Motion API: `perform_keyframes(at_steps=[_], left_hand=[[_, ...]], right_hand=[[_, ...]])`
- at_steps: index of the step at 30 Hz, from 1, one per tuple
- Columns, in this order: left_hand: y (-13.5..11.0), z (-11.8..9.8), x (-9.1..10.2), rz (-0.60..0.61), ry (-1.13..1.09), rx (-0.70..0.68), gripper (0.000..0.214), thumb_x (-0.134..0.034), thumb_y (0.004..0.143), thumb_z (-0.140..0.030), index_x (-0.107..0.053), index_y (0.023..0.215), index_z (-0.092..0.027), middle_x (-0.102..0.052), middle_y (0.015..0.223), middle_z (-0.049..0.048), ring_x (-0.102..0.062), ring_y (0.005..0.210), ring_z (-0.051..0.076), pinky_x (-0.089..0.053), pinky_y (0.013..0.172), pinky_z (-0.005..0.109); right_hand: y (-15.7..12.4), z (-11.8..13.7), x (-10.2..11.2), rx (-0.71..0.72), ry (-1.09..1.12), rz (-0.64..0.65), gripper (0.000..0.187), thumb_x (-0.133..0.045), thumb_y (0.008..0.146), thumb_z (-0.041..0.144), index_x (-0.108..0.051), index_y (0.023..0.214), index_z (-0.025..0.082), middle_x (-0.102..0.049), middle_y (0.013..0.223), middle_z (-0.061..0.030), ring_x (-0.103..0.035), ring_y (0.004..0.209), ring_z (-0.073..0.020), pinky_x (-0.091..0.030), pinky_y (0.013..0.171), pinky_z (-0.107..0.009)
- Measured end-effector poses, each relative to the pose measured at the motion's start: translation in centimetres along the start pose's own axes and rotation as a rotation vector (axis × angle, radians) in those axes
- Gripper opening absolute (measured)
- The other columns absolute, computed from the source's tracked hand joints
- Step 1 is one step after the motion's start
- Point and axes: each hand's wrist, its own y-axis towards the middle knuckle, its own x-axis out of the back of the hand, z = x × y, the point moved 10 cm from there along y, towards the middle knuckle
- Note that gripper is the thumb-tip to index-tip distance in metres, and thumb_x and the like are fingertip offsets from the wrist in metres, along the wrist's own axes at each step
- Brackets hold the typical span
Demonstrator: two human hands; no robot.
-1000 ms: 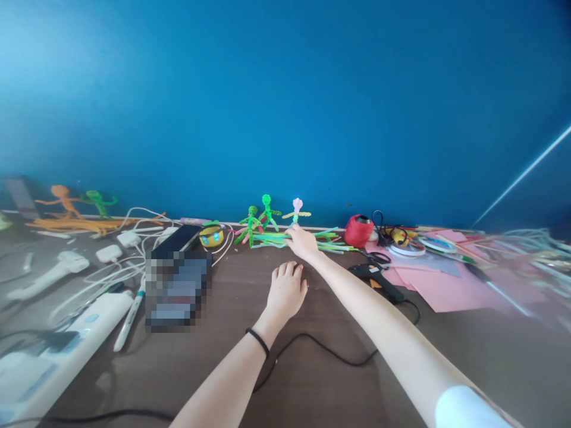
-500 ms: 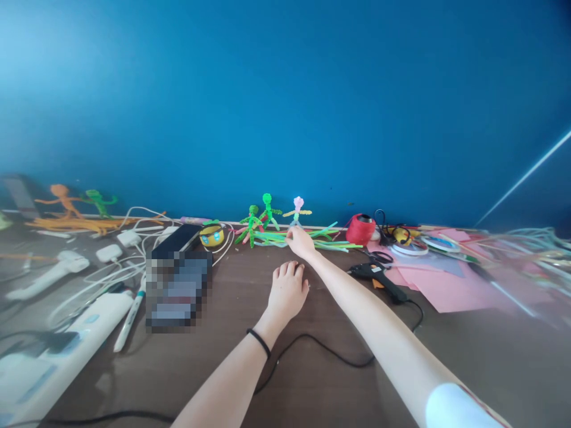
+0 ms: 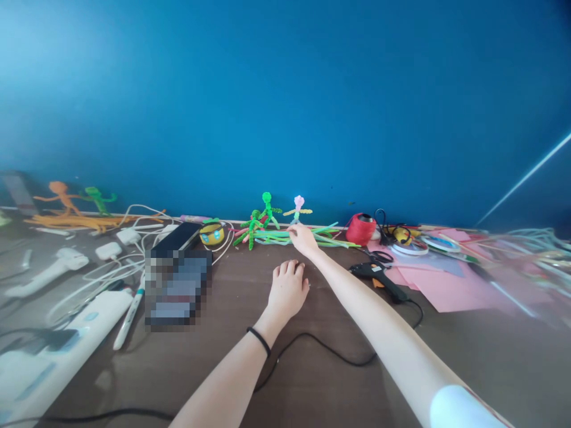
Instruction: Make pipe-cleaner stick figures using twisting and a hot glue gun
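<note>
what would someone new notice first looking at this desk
Probably the bright blue wall filling the upper half of the view. Next, the small pink-headed figure stands out low against it, just beyond the fingers of the right hand. The red spool also catches the eye, to the right of the green strips.

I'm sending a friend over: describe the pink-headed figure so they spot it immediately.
Follow the blue wall down to the table. Just beyond the right hand is the figure; its pink head and yellowish arms set it apart from the green figures to its left.
</note>
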Motion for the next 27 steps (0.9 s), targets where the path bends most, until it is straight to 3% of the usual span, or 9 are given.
perform_keyframes(at_steps=[4,9,11,17,23,27], left_hand=[[0.0,-0.1,0.1,-0.013,0.015,-0.006,0.035,-0.043,0.082,-0.025,-0.049,0.115,-0.017,-0.053,0.116,0.0095,-0.045,0.109,0.023,-0.036,0.091,0.041],[0.0,-0.1,0.2,-0.004,0.006,-0.003,0.034,-0.042,0.082,-0.025,-0.05,0.115,-0.02,-0.052,0.117,0.0089,-0.045,0.109,0.023,-0.036,0.092,0.041],[0.0,-0.2,0.2,-0.001,-0.001,-0.004,0.034,-0.042,0.082,-0.024,-0.049,0.115,-0.02,-0.052,0.117,0.0087,-0.044,0.11,0.023,-0.035,0.092,0.04],[0.0,-0.1,0.1,-0.019,-0.003,-0.015,0.034,-0.043,0.082,-0.024,-0.049,0.115,-0.018,-0.053,0.116,0.0091,-0.045,0.109,0.023,-0.036,0.091,0.04],[0.0,-0.1,-0.1,-0.022,0.002,-0.017,0.034,-0.042,0.082,-0.024,-0.05,0.115,-0.018,-0.052,0.117,0.0088,-0.045,0.108,0.023,-0.035,0.091,0.04],[0.0,0.0,0.0,-0.013,0.002,-0.007,0.034,-0.042,0.082,-0.025,-0.05,0.114,-0.019,-0.052,0.117,0.0083,-0.045,0.108,0.023,-0.036,0.091,0.04]], right_hand=[[0.0,0.2,0.5,0.0,-0.07,0.008,0.02,-0.048,0.08,0.018,-0.064,0.092,0.021,-0.06,0.103,-0.0048,-0.058,0.087,-0.0174,-0.043,0.072,-0.026],[0.2,1.2,2.9,0.006,-0.167,-0.069,0.03,-0.037,0.086,0.021,-0.067,0.09,0.022,-0.059,0.103,-0.0083,-0.053,0.092,-0.0227,-0.041,0.069,-0.03],[0.5,1.3,4.0,0.004,-0.185,-0.109,0.031,-0.036,0.087,0.023,-0.068,0.089,0.022,-0.057,0.104,-0.0082,-0.05,0.095,-0.0226,-0.04,0.068,-0.029],[1.4,-0.1,7.2,-0.104,-0.129,-0.256,0.029,-0.041,0.085,0.021,-0.068,0.096,0.024,-0.06,0.095,-0.0058,-0.056,0.078,-0.0176,-0.038,0.06,-0.024],[1.5,-0.1,10.2,-0.071,0.108,-0.348,0.025,-0.045,0.081,0.018,-0.069,0.088,0.021,-0.068,0.077,-0.0031,-0.061,0.071,-0.018,-0.044,0.062,-0.025],[1.1,0.9,12.3,0.058,0.395,-0.451,0.025,-0.043,0.083,0.023,-0.066,0.09,0.016,-0.066,0.069,-0.0017,-0.062,0.057,-0.0139,-0.048,0.061,-0.025]])
